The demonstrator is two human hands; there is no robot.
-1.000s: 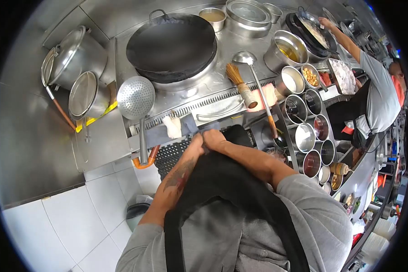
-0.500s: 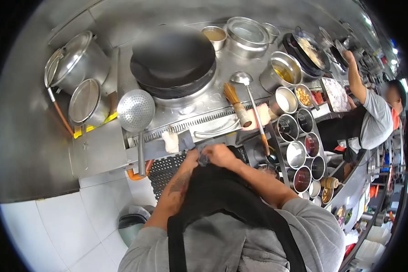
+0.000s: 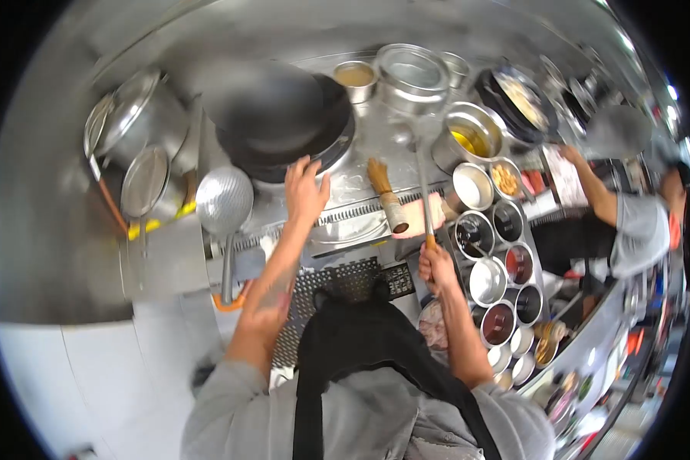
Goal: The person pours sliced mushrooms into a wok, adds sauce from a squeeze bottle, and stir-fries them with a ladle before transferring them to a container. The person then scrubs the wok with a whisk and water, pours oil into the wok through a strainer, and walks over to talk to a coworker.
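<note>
My left hand (image 3: 305,192) is open, its fingers spread at the front rim of a large black wok (image 3: 284,138) on the stove; whether they touch the rim I cannot tell. My right hand (image 3: 437,267) is wrapped around the wooden handle end of a long ladle (image 3: 424,180), whose bowl points toward the back of the stove and is blurred. Left of the ladle lies a bamboo wok brush (image 3: 387,195), close to a folded pinkish cloth (image 3: 420,216). A perforated skimmer (image 3: 225,201) rests left of my left forearm, handle toward me.
Several sauce containers (image 3: 498,322) stand at my right. Behind them is a pot of yellow oil (image 3: 468,138). A lidded pot (image 3: 142,115) and a mesh strainer (image 3: 145,182) are at the left. A co-worker (image 3: 640,230) stands at the far right, one arm reaching over the counter.
My hands have parted from in front of my apron. The left has moved forward to the wok; the right has taken hold of the ladle. The co-worker's raised arm has come down.
</note>
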